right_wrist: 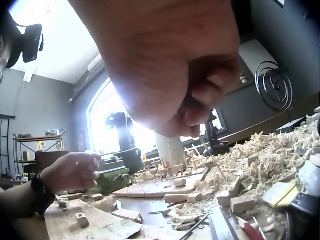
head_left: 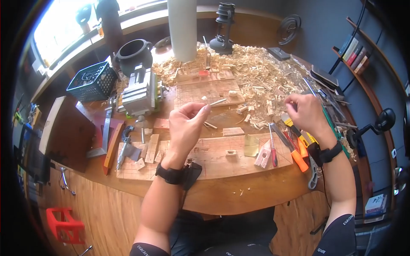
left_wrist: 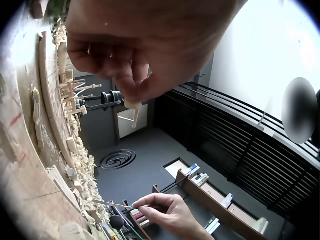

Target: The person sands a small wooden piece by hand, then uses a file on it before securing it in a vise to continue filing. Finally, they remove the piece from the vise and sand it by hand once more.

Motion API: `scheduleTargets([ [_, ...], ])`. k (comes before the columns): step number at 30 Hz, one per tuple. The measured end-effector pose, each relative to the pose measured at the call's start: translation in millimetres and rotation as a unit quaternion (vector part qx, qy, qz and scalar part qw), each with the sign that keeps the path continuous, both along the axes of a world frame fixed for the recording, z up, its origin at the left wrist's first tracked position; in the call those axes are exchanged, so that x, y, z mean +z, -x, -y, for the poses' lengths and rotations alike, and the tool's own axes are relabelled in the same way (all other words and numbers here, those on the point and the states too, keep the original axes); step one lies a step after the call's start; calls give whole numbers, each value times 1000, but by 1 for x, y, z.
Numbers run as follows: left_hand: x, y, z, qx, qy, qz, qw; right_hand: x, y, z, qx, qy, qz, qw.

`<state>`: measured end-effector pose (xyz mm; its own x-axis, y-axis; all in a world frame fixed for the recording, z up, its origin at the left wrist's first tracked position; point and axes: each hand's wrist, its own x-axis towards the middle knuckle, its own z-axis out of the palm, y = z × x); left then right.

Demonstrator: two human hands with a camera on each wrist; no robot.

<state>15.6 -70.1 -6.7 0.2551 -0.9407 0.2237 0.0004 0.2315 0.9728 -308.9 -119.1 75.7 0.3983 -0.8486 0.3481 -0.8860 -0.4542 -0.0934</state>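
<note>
Over the bench my left hand [head_left: 186, 128] pinches a small pale wooden piece [head_left: 204, 99], with a thin stick [head_left: 218, 102] beside its fingertips. The left wrist view shows that wooden piece [left_wrist: 132, 104] between thumb and finger, a thin sliver below it. To the right, my right hand [head_left: 306, 112] hangs above the tools with curled fingers. From its fingertips a thin rod [left_wrist: 112, 203] sticks out in the left wrist view; the right wrist view also has a thin rod [right_wrist: 218, 166] below the fingers. The two hands are apart.
Wood shavings [head_left: 256, 68] cover the back of the bench. A marked board [head_left: 205, 160] with small blocks lies in front. Chisels and an orange-handled tool [head_left: 299, 160] are at right; a metal vise [head_left: 139, 94], basket [head_left: 89, 81] and dark pot [head_left: 134, 53] stand at left.
</note>
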Motion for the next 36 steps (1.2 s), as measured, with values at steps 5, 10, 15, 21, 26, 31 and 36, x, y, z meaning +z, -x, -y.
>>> scheduleTargets([
  [5,0,0,0,0,3,8,1000,-3,-6,2,28,-53,114,992],
  [10,-2,-2,1,2,4,19,1000,-21,-21,2,105,-73,68,989],
  [15,0,-2,0,11,5,25,1000,-12,-15,14,-70,14,32,997],
  [21,1,-2,-1,16,-5,37,999,-45,-18,47,33,-7,92,995],
  [26,1,-3,-1,12,4,29,999,-30,-15,43,-99,33,48,993],
  [31,4,0,-2,11,-4,27,1000,-31,-8,39,-86,38,102,990],
  [36,1,-2,-1,12,3,28,1000,-35,-9,33,-14,0,57,998],
])
